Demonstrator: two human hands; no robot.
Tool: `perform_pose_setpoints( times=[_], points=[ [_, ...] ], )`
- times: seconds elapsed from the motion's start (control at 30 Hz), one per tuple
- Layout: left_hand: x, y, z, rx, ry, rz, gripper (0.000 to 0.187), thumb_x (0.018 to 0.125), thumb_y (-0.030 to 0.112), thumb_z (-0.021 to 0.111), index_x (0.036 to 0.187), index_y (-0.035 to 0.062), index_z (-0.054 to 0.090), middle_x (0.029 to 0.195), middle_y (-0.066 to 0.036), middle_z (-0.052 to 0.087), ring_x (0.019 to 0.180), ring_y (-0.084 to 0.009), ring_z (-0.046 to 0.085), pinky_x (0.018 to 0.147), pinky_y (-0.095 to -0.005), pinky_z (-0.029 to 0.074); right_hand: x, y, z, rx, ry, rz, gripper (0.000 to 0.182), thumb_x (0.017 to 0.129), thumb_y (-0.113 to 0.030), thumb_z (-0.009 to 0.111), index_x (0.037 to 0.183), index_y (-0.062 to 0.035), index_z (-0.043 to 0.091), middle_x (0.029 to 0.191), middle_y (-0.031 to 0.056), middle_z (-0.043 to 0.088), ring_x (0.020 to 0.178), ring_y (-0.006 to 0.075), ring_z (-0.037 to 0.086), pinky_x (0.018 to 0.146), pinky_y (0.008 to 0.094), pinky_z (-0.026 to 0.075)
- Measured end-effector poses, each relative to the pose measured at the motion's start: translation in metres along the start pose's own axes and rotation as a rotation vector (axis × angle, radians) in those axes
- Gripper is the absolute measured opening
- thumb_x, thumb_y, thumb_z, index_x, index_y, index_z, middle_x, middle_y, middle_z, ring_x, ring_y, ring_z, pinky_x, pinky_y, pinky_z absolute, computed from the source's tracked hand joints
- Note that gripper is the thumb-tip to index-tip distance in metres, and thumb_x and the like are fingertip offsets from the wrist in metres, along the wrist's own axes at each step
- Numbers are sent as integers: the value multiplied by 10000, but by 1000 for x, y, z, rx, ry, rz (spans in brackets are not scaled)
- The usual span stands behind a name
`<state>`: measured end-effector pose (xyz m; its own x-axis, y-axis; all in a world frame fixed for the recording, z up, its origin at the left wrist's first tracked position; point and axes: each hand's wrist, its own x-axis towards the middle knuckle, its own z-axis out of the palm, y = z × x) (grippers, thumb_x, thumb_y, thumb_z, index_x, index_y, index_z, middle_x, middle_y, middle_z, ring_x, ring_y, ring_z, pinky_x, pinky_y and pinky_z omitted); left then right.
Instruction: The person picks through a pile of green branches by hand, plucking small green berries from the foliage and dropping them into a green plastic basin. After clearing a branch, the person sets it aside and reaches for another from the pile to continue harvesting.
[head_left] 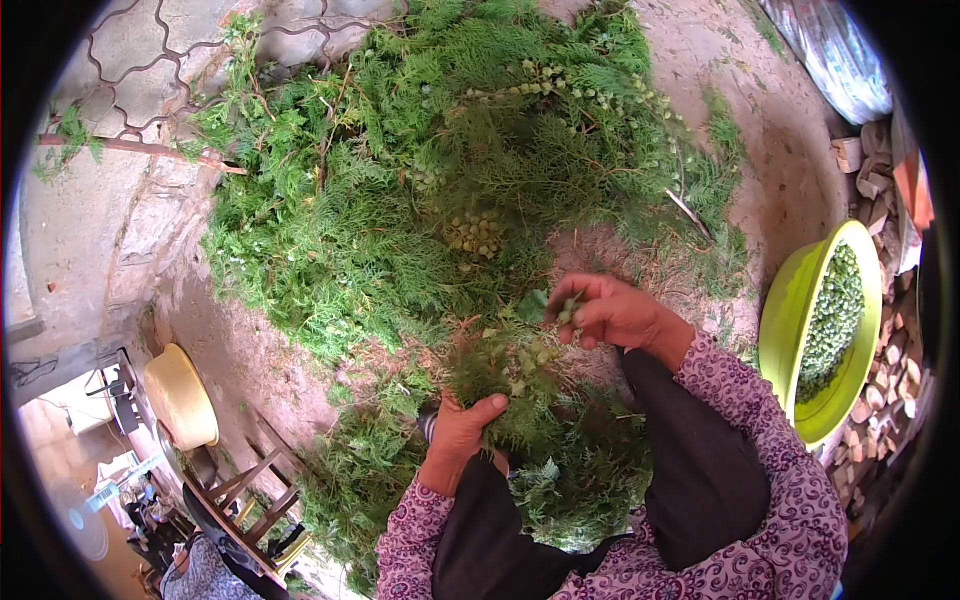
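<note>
My left hand (462, 435) is closed around a leafy conifer sprig (490, 370) above my lap, thumb on top. Pale green cones (525, 365) show among its leaves. Just to the right, my right hand (630, 318) has its fingertips pinched on small green cones (568, 310), apart from the sprig. Beyond both hands spreads a large heap of cut conifer branches (370, 210), with a cluster of cones (475, 235) near its middle. More cut greenery (575, 490) lies between my knees.
At the right stands a lime-green basin (785, 310) holding many small green cones (832, 325), beside stacked firewood (890, 390). A yellow tub (178, 395) and a wooden frame (250, 485) are at the left. Clear plastic (835, 55) lies at upper right.
</note>
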<state>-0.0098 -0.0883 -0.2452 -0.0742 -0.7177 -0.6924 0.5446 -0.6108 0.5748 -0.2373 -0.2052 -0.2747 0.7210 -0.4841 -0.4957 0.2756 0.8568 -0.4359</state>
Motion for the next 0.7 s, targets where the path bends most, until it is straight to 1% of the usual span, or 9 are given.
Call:
perform_pose_setpoints(
  times=[0.07, 0.13, 0.23, 0.37, 0.43, 0.53, 0.6, 0.67, 0.7],
  points=[
    [1, -1, -2, 96, -75, 21, 432, 736, 13, 620, 1141, 29, 470, 1030, -64, 566, 924, -157, 550, 807, -290, 453, 3, 7, 7, -57, -34, 39, 264, 772, -72, 562, 1024, -44, 492, 928, 63, 541, 688, 120, 570, 544, 224, 484],
    [1, 0, 0, 125, -97, 25, 420, 736, 16, 622, 1131, 27, 480, 1026, -58, 571, 925, -148, 548, 809, -285, 447, 6, 9, 12, -226, -67, 90, 341, 769, -140, 591, 1075, -30, 486, 957, 49, 534, 716, 99, 554, 566, 216, 470],
    [1, 3, 5, 153, -115, 39, 403, 735, 21, 625, 1117, 25, 495, 1019, -50, 578, 923, -136, 545, 814, -280, 439, 8, 10, 9, -426, -127, 69, 398, 744, -215, 636, 1066, -21, 504, 959, 30, 531, 725, 80, 530, 566, 215, 449],
    [1, 4, 8, 163, -96, 34, 387, 734, 23, 624, 1104, 25, 507, 1009, -42, 582, 914, -128, 544, 814, -274, 433, 5, 11, 10, -466, -128, 55, 408, 708, -171, 671, 1046, -5, 515, 944, 23, 550, 746, 58, 526, 626, 202, 443],
    [1, 1, 6, 161, -83, 35, 383, 735, 21, 623, 1101, 25, 509, 1009, -40, 582, 910, -125, 543, 810, -272, 433, 5, 10, 11, -637, -168, 0, 427, 688, -282, 705, 989, -21, 553, 902, 15, 544, 746, 78, 509, 650, 233, 424],
    [-1, 4, 9, 166, -77, 46, 376, 736, 15, 621, 1096, 24, 512, 1008, -38, 580, 901, -119, 543, 800, -270, 435, 4, 12, 13, -632, -173, 29, 438, 678, -292, 718, 976, -15, 556, 873, 12, 553, 765, 82, 516, 695, 240, 416],
    [-5, 8, 14, 181, -84, 57, 373, 736, 12, 620, 1093, 24, 514, 1008, -38, 580, 895, -117, 543, 794, -268, 437, 2, 12, 17, -652, -186, -66, 449, 675, -293, 722, 984, -16, 549, 864, 10, 549, 765, 79, 519, 651, 233, 431],
    [-13, 16, 20, 224, -73, 92, 349, 737, 8, 618, 1074, 15, 527, 988, -42, 587, 870, -117, 552, 774, -266, 446, -5, 5, 27, -450, -173, 106, 437, 681, -259, 718, 1002, -21, 540, 866, 14, 536, 756, 73, 515, 597, 220, 442],
    [-20, 22, 25, 239, -81, 109, 349, 737, 8, 618, 1074, 15, 527, 988, -42, 587, 870, -117, 552, 774, -266, 446, -9, 1, 34, -457, -179, 83, 437, 681, -259, 718, 1002, -21, 540, 866, 14, 536, 756, 73, 515, 597, 220, 442]
  ],
)
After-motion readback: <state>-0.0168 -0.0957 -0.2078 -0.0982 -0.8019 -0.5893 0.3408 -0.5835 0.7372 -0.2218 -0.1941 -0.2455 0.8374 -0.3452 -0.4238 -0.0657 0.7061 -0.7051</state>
